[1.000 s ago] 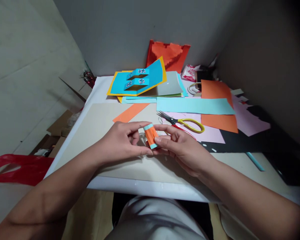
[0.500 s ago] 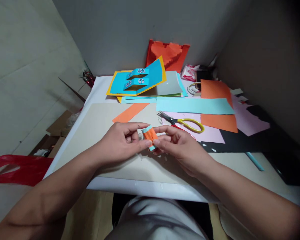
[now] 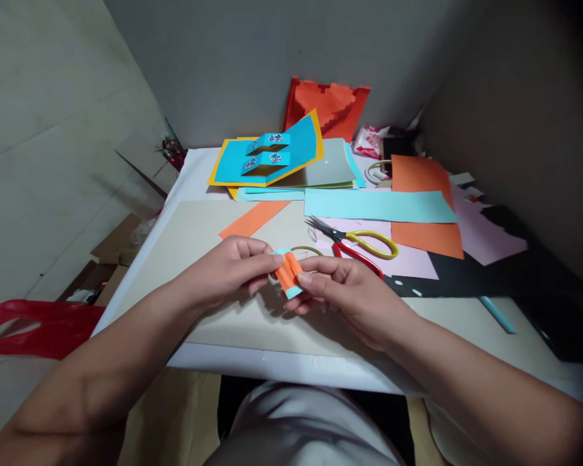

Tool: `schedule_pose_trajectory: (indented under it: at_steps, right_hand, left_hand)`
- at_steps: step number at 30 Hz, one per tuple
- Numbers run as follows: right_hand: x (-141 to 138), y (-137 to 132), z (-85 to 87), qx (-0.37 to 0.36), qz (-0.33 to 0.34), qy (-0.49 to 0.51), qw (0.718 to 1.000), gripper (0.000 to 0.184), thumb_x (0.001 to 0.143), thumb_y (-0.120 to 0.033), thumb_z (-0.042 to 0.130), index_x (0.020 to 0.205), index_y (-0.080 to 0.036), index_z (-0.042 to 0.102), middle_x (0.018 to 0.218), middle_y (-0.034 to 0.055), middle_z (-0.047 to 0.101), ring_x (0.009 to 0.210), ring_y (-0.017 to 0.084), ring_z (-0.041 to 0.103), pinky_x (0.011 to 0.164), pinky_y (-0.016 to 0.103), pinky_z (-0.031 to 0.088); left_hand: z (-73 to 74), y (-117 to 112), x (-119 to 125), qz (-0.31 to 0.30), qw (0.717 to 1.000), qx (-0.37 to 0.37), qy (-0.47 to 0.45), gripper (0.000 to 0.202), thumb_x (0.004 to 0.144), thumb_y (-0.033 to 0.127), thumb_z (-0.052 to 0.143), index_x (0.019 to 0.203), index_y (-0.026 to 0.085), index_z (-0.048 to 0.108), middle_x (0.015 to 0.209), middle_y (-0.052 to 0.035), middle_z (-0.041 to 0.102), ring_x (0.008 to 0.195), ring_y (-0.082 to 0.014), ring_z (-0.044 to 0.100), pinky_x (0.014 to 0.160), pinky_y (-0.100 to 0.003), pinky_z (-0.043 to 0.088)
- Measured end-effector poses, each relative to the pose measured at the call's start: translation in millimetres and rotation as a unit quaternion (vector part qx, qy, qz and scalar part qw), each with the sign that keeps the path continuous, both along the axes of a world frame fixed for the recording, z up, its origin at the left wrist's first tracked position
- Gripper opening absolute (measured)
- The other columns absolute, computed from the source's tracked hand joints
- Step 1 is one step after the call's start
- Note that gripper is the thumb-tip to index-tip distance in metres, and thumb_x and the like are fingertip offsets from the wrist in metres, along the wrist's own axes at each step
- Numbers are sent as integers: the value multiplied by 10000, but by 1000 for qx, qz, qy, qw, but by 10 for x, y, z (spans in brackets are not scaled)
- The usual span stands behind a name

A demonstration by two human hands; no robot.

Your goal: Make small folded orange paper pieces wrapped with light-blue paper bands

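Only a folded orange-and-blue paper piece separates the left hand from the right hand. Either hand can pass low over the beige cardboard sheet toward the person, as far as the white table edge. Ahead, an orange paper strip lies flat and offers little obstruction. Red-and-yellow-handled scissors sit just beyond the right hand and block a straight reach forward. Farther on, a pale blue paper strip and a blue pop-up card crowd the far side before the grey wall.
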State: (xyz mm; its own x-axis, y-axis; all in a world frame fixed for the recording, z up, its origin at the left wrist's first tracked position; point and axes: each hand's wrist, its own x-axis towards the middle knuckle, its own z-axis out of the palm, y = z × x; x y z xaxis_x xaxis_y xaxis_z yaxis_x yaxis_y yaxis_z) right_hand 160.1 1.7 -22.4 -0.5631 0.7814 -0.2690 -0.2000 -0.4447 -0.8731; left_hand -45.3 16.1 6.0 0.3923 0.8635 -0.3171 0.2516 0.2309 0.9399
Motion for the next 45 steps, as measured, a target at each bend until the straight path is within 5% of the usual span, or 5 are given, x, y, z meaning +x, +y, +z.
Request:
schedule_pose_trajectory:
  at_steps: [9, 16, 35, 41, 45]
  right_hand:
    - [17, 11, 19, -5, 2, 46, 999, 316, 883, -434, 672, 967, -137, 741, 855, 94, 774, 774, 160, 743, 708, 240, 585]
    - [24, -38, 38, -12, -17, 28, 999, 353, 790, -218, 782, 1112, -138, 662, 872, 69, 780, 762, 132, 733, 712, 223, 556]
    - [-4, -3, -25, 98, -81, -58, 990, 247, 785, -150, 671, 1026, -191, 705, 719, -6, 744, 684, 130, 693, 696, 257, 535]
    - [20, -23, -50, 347, -124, -202, 907, 254, 832, -118, 585, 1034, -219, 702, 953, 21, 767, 812, 160, 713, 738, 269, 542]
    - [37, -21, -82, 445, -131, -246, 851, 281, 868, -112, 547, 1064, -240, 703, 966, 8, 764, 795, 150, 702, 705, 253, 535]
  left_hand:
    - [-48, 56, 24, 27, 992, -88, -83, 363, 889, 311, 582, 565, 162, 514, 417, 42, 409, 395, -56, 247, 434, -243, 154]
    - [-56, 58, 53, 52, 993, -58, -86, 383, 885, 322, 583, 544, 164, 514, 401, 39, 409, 386, -61, 257, 432, -247, 159]
    - [-120, -15, 63, 49, 997, 54, -18, 416, 927, 419, 576, 615, 165, 471, 525, 48, 440, 492, -76, 332, 501, -232, 242]
    - [-44, -41, 80, 47, 991, 121, 41, 360, 927, 414, 569, 670, 166, 525, 562, 48, 469, 523, -85, 377, 513, -223, 288]
    - [6, -73, 99, 42, 984, 161, 57, 299, 907, 354, 596, 692, 148, 569, 606, 46, 468, 566, -82, 390, 531, -208, 301]
